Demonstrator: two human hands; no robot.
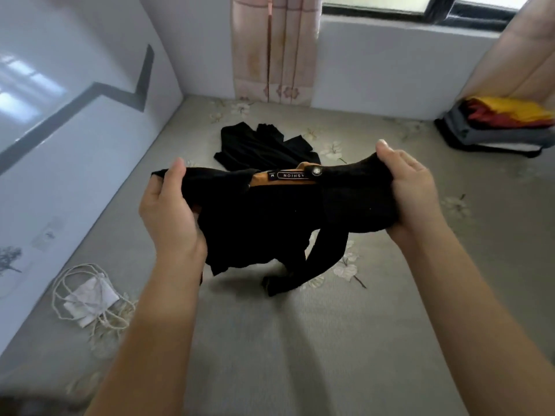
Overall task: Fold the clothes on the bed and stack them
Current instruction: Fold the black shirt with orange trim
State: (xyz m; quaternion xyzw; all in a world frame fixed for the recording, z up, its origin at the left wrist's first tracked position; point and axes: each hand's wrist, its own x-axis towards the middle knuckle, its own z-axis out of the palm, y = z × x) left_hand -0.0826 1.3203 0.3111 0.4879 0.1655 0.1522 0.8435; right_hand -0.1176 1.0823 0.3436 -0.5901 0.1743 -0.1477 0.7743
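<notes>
Both hands hold a black garment (270,217) up above the middle of the bed (300,340). The left hand (168,214) grips its left end, thumb laid over the top edge and fingers curled underneath; the right hand (414,190) grips the right end the same way — cloth bunched between thumb and fingers. An orange-lined collar with a label (289,175) faces up between the hands, and a sleeve hangs down to the mattress. A second black garment (258,145) lies flat beyond, toward the far edge. A folded stack (495,127) sits in the far right corner — a white drawstring bag (90,298) near the left edge.
</notes>
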